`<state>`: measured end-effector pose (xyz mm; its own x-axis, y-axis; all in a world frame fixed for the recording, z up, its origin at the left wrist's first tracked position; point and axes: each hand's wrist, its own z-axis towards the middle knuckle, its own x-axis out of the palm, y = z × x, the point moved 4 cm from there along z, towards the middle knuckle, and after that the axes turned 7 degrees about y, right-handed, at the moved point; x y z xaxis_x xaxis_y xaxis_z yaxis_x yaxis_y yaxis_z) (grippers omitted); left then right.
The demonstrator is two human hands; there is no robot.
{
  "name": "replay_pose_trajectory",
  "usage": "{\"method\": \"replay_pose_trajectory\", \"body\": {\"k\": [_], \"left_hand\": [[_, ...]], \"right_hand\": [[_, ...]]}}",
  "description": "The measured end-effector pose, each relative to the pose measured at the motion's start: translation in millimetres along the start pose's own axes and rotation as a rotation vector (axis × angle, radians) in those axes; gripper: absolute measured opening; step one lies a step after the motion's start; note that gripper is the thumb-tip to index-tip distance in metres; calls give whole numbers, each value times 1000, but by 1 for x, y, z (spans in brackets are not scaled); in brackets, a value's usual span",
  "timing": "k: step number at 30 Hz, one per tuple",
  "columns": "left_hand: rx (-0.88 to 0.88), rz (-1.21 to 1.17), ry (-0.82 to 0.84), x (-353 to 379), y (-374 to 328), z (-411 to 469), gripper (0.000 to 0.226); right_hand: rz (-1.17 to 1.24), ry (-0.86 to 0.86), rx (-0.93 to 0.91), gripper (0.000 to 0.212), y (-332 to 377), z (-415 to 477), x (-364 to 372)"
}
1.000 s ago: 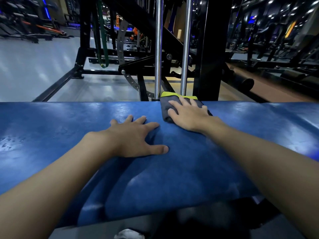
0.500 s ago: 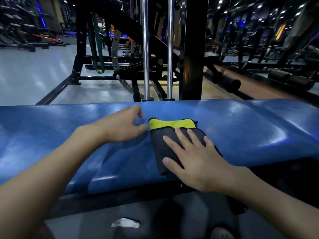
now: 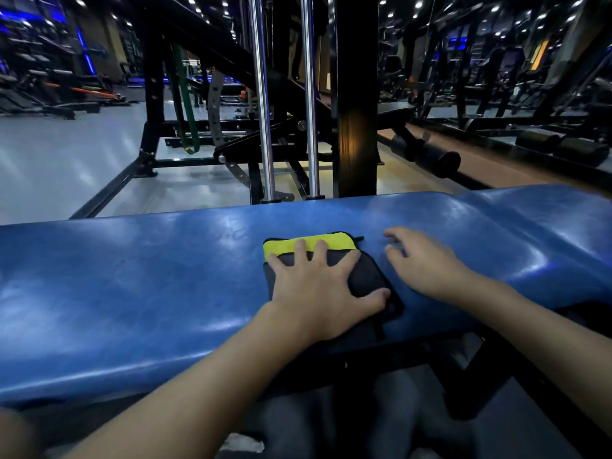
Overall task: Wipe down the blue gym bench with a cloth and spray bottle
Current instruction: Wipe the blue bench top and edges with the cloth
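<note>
Pressing folded cloth flat under spread left hand midway along bench (long axis left-right, across the body), with right hand loose, empty, just right of cloth, so likely sweeping sideways next using left.

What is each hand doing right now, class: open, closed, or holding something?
Left hand: open, fingers spread flat, pressing on the cloth.
Right hand: open, fingers loosely bent, holding nothing, over the bench.
</note>
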<state>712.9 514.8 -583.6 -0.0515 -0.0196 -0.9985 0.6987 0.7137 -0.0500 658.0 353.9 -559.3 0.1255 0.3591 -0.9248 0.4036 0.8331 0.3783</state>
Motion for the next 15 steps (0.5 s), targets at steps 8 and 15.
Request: {"method": "replay_pose_trajectory", "body": {"k": [8,15], "left_hand": [[-66,-54,84,-8,51,73,86],[-146,-66,104,-21,95,159,92]], "right_hand": [[-180,55,-60,49,0,35,26],[-221,46,-70,55,-2,36,33]]}}
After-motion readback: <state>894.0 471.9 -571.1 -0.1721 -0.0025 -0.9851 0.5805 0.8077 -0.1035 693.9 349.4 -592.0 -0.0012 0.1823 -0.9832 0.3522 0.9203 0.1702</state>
